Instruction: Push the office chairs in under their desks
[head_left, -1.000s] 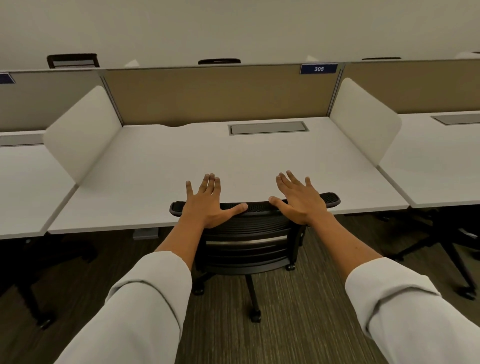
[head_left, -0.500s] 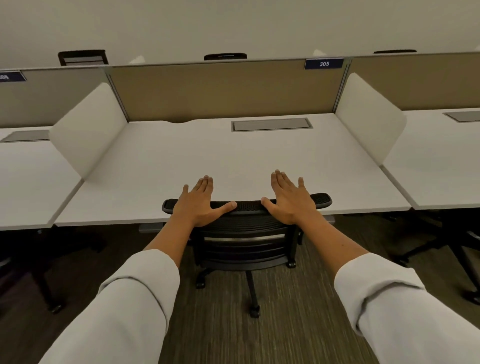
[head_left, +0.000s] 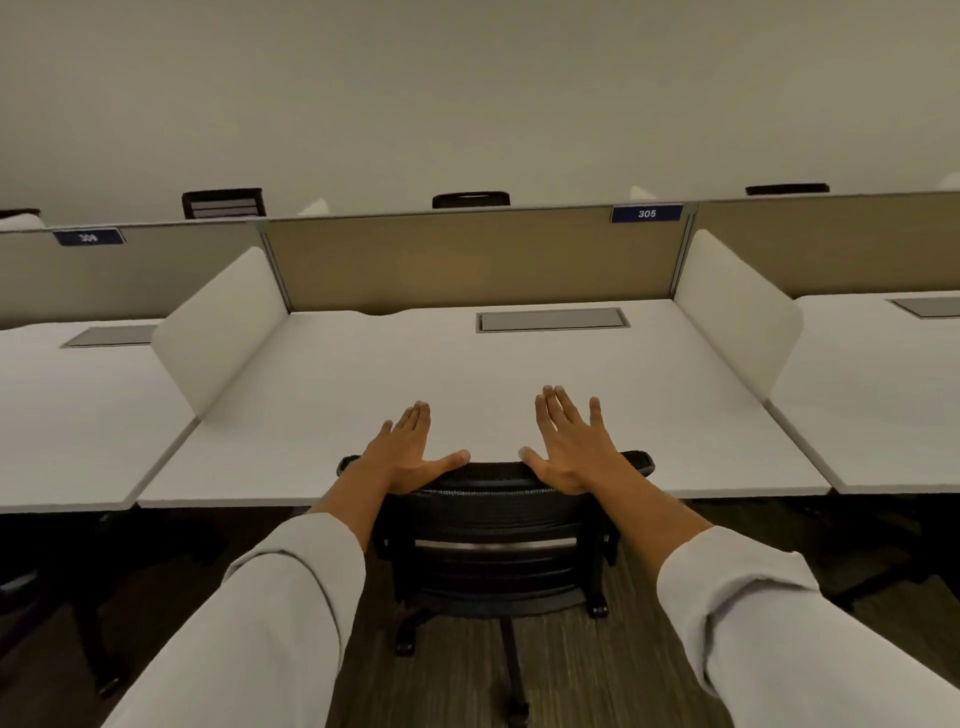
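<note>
Up close, two hands, left hand (head_left: 402, 452) and right hand (head_left: 571, 447), flat and spread on one chair (head_left: 493, 525), one desk (head_left: 363, 395).

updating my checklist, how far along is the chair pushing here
Looks done: the black chair has its backrest top at the front edge of desk 305, seat hidden beneath. In hand: left hand and right hand lie flat and open on the backrest top. Left: chair bases show under the desks on either side, but how far in they sit cannot be told.
</note>
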